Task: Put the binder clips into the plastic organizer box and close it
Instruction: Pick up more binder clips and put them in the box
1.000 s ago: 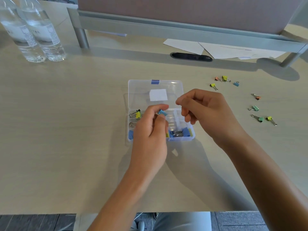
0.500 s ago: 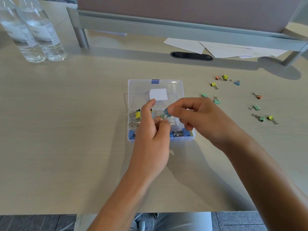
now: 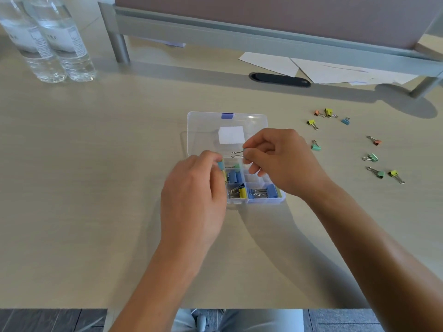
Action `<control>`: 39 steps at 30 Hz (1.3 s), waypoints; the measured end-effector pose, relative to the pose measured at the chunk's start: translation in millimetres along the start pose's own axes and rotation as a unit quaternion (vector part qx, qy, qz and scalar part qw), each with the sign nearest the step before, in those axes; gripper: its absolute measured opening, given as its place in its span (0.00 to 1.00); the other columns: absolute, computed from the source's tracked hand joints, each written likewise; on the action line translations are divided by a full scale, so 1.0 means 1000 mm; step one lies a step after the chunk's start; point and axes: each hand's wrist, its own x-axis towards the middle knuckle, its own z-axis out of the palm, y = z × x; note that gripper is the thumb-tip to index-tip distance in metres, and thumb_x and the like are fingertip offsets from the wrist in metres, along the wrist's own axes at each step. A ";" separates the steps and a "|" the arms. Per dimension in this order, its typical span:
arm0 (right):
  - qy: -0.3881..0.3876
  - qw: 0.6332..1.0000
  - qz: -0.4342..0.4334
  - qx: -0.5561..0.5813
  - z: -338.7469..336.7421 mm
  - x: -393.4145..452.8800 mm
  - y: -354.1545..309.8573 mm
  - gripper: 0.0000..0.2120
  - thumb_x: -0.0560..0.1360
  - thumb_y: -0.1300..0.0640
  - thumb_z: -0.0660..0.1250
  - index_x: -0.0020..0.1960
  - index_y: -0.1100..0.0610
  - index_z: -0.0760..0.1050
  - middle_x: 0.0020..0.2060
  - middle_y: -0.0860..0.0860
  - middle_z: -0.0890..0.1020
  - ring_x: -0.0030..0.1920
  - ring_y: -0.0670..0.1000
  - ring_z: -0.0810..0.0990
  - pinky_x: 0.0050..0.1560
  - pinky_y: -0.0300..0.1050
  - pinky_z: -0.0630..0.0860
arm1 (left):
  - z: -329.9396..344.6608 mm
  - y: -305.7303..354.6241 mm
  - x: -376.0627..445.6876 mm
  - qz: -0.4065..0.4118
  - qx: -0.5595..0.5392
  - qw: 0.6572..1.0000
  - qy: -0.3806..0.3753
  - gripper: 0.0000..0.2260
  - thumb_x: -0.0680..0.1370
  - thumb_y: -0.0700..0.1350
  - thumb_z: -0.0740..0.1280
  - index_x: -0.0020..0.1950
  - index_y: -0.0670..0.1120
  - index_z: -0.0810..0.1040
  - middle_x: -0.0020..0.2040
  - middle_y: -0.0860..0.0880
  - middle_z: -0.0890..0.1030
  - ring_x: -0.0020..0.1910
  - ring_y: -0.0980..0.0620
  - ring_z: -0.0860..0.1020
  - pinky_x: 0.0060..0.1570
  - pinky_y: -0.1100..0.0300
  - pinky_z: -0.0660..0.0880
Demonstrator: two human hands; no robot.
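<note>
Two water bottles point(image 3: 50, 39) and papers point(image 3: 311, 68) at the worktop point(image 3: 96, 188) back; loose binder clips point(image 3: 371, 157) right. Open organizer box point(image 3: 239, 123) holds clips; left hand point(image 3: 194, 195) pinches a blue clip point(image 3: 221, 164), right hand point(image 3: 282, 161) another clip point(image 3: 237, 153)

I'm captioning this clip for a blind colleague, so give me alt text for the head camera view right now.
Over an open clear plastic organizer box on a pale desk, the right hand pinches a binder clip while the left hand pinches a blue clip. Loose clips lie scattered to the right; two water bottles stand far left.
</note>
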 end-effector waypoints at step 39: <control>-0.029 0.976 -0.030 -0.212 0.015 0.023 -0.011 0.04 0.74 0.58 0.74 0.42 0.51 0.82 0.36 0.43 0.82 0.40 0.48 0.82 0.40 0.40 0.78 | 0.013 -0.006 -0.002 0.006 0.151 0.984 -0.093 0.17 0.81 0.53 0.60 0.67 0.56 0.78 0.44 0.50 0.72 0.48 0.47 0.69 0.44 0.51 0.71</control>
